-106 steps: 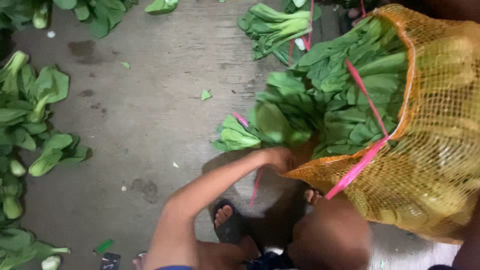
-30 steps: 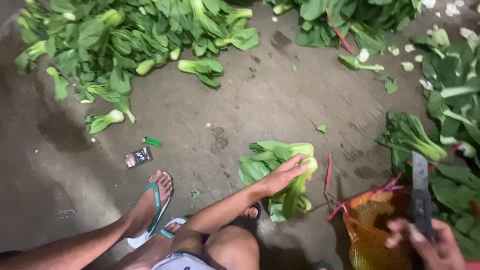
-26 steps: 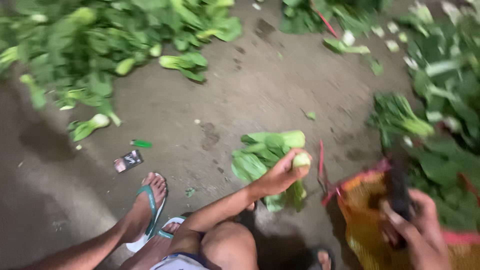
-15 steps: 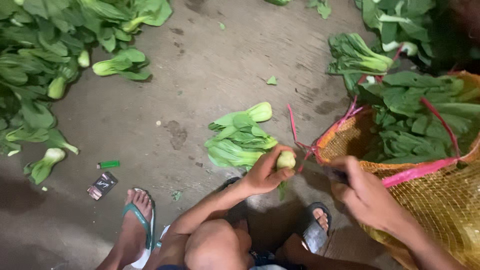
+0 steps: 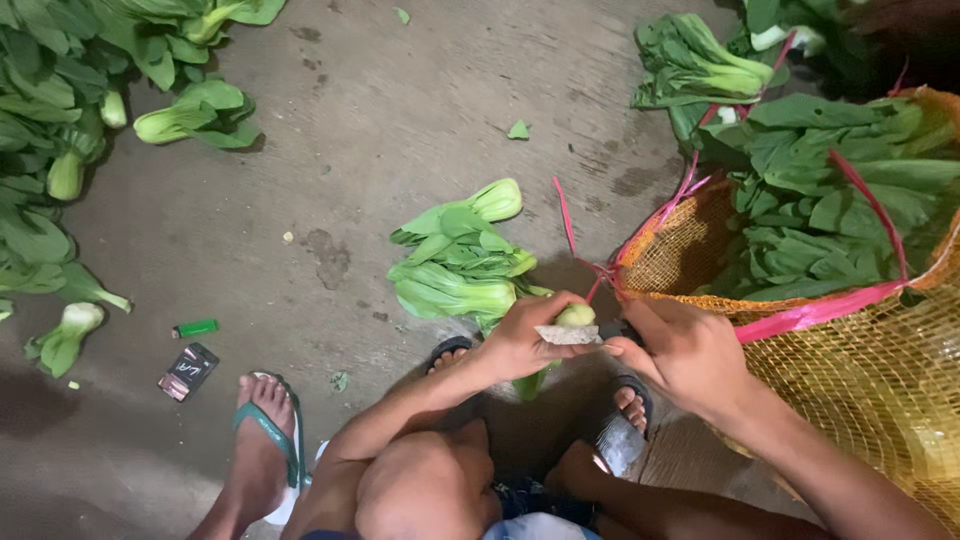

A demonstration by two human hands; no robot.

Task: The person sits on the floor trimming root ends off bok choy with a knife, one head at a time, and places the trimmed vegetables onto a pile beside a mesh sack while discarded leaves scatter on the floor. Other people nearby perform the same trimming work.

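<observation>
My left hand (image 5: pixel 520 342) grips a bok choy (image 5: pixel 577 315) by its pale base, its leaves hanging down over my foot. My right hand (image 5: pixel 683 352) holds a knife (image 5: pixel 570 335) by its dark handle, and the blade lies flat against the base of that bok choy. Both hands meet just above my feet. A small pile of bok choy (image 5: pixel 455 265) lies on the concrete floor just beyond my left hand.
An orange mesh sack (image 5: pixel 860 350) with pink straps, filled with bok choy (image 5: pixel 830 200), stands at the right. Loose bok choy (image 5: pixel 50 150) covers the left side and top. A green lighter (image 5: pixel 197 327) and a dark packet (image 5: pixel 188 371) lie by my sandalled left foot (image 5: pixel 262 440).
My left hand has lifted one bok choy off the small pile and drawn it toward me. My right hand has brought the knife from beside the sack to the bok choy's base.
</observation>
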